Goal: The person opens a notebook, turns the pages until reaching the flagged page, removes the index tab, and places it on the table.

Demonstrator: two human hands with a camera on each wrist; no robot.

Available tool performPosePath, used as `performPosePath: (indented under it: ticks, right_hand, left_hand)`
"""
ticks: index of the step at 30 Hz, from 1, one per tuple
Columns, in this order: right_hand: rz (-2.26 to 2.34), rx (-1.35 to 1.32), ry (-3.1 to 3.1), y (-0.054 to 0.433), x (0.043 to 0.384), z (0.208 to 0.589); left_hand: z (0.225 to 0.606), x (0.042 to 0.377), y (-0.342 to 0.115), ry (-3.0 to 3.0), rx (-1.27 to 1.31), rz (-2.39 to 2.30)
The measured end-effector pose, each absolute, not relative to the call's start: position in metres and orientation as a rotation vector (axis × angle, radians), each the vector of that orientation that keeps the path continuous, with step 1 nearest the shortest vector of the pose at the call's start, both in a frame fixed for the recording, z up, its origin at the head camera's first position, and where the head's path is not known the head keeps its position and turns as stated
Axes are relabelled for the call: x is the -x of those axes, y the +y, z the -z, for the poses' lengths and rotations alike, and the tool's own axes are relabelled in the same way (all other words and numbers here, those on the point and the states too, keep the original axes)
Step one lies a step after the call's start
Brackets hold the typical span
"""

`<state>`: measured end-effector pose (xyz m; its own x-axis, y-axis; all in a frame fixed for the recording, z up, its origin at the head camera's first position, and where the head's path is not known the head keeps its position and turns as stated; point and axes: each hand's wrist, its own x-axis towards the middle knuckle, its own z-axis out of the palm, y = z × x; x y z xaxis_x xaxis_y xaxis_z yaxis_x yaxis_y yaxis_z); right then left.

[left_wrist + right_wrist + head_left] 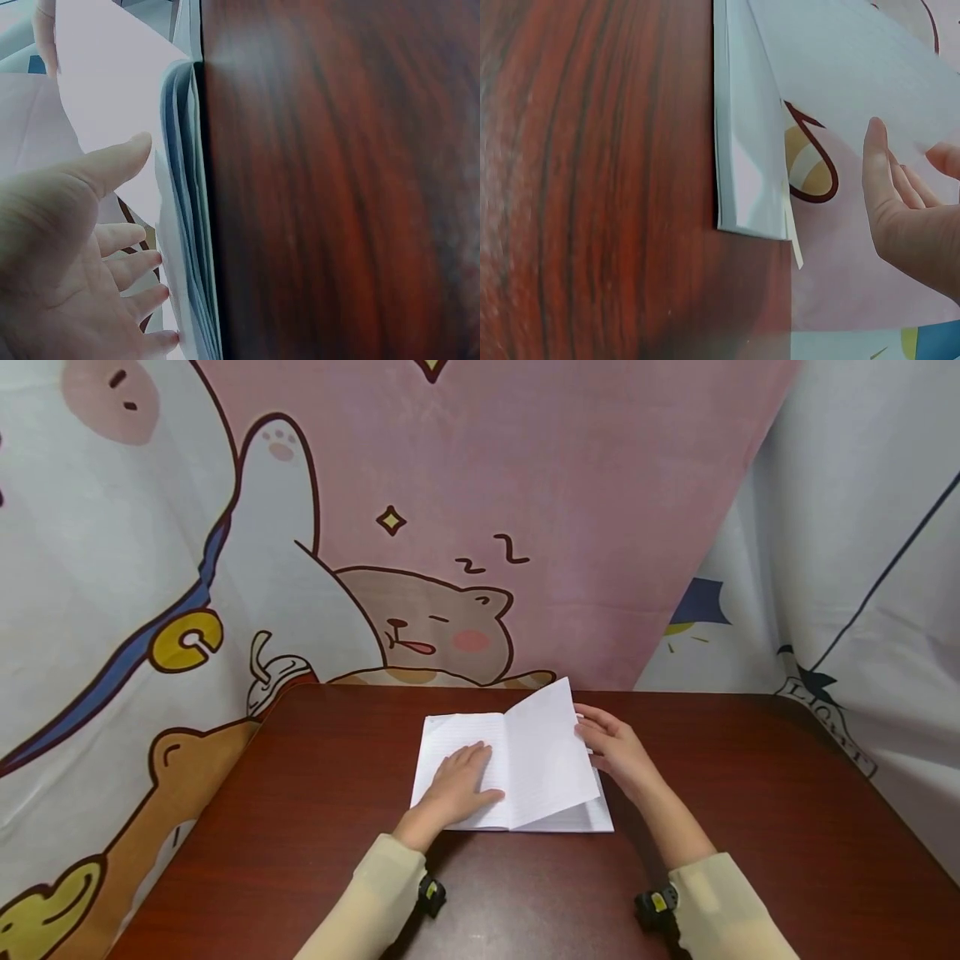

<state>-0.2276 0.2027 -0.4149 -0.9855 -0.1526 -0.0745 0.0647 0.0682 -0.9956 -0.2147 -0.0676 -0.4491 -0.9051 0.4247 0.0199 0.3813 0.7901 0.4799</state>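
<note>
An open notebook (468, 727) with lined pages lies on the table. One of its right-hand pages (551, 760) stands lifted at a slant, its top corner raised. My left hand (461, 783) rests on the left page, fingers spread and thumb pointing toward the spine. In the left wrist view the thumb (124, 161) shows beside the stacked sheet edges. My right hand (611, 745) is at the lifted page's outer edge, its fingertips overlapping that edge. Seen from the right wrist, its fingers (879, 161) are gently bent, with thumb and fingers apart.
The dark red-brown wooden table (315, 777) extends on both sides of the notebook. A cartoon-print cloth (600, 527) hangs behind the table and along its sides. Each wrist wears a small black camera, one of them on the right (656, 906).
</note>
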Motion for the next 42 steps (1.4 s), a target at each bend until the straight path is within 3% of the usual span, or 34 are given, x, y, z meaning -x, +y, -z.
performPosePath:
  ticks: [12, 31, 42]
  right_hand:
    - [2.057, 0.110, 2.104, 0.191, 0.223, 0.411]
    - [2.107, 0.160, 2.035, 0.165, 0.223, 0.403]
    - [2.104, 0.211, 2.028, 0.150, 0.226, 0.400]
  left_hand:
    - [0.449, 0.217, -0.077, 2.944, -0.682, -1.016]
    - [0.433, 0.217, -0.096, 2.941, -0.467, -1.454]
    - [0.410, 0.214, -0.089, 2.860, -0.587, -1.654]
